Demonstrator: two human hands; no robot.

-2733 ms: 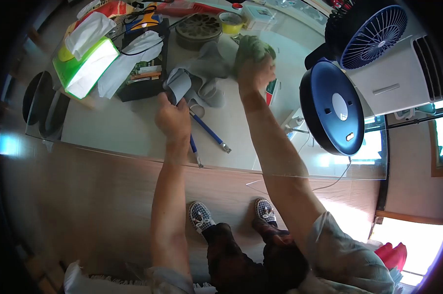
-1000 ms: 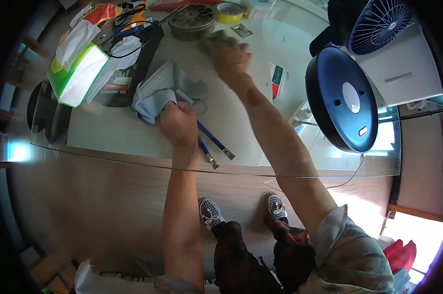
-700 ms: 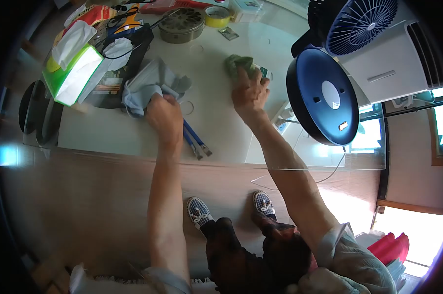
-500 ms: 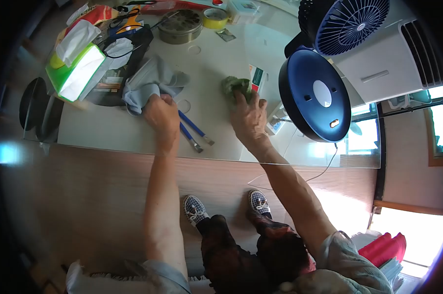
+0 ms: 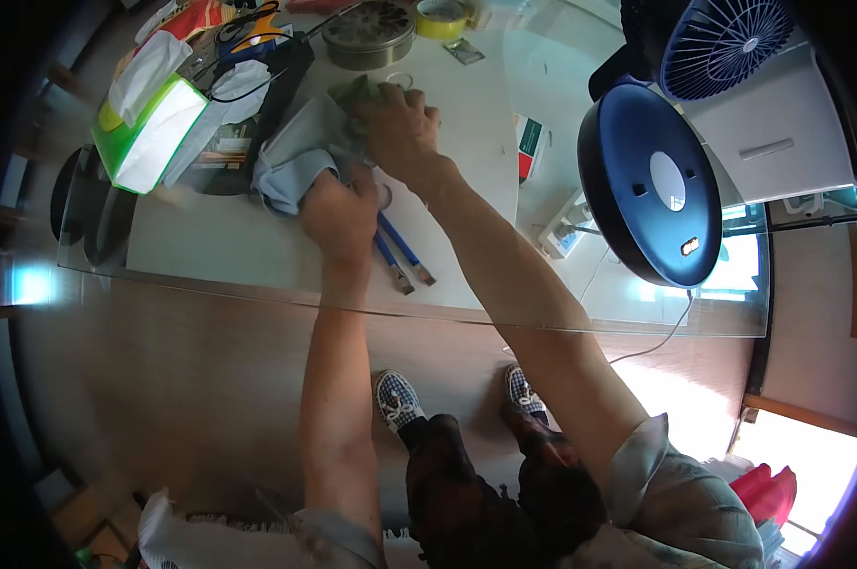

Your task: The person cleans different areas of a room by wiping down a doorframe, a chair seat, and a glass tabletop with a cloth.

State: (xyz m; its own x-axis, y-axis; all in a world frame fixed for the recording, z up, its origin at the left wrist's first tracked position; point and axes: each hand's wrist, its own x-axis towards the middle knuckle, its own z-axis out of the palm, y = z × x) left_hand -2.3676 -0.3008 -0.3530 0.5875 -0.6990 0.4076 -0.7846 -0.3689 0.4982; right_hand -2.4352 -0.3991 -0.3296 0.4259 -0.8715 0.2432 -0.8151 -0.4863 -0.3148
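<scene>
As your left hand (image 5: 341,216) closes on a bunched blue-gray cloth (image 5: 291,178) left of the middle of the glass-topped table (image 5: 476,270), your right hand (image 5: 402,131), fingers bent, presses a green cloth (image 5: 354,95) just beyond it; how firmly the fingers grip the green cloth cannot be told. Two blue-handled brushes (image 5: 400,248) lie beside your left hand, their tips pointing toward the near edge, their upper ends hidden. A round metal tin (image 5: 368,40) sits toward the far edge, with a roll of yellow tape (image 5: 442,19) to its right and a small flat packet (image 5: 464,51) nearby. A green-and-white tissue pack (image 5: 158,135) stands toward the left edge, while a dark blue fan (image 5: 651,185) stands toward the right edge.
</scene>
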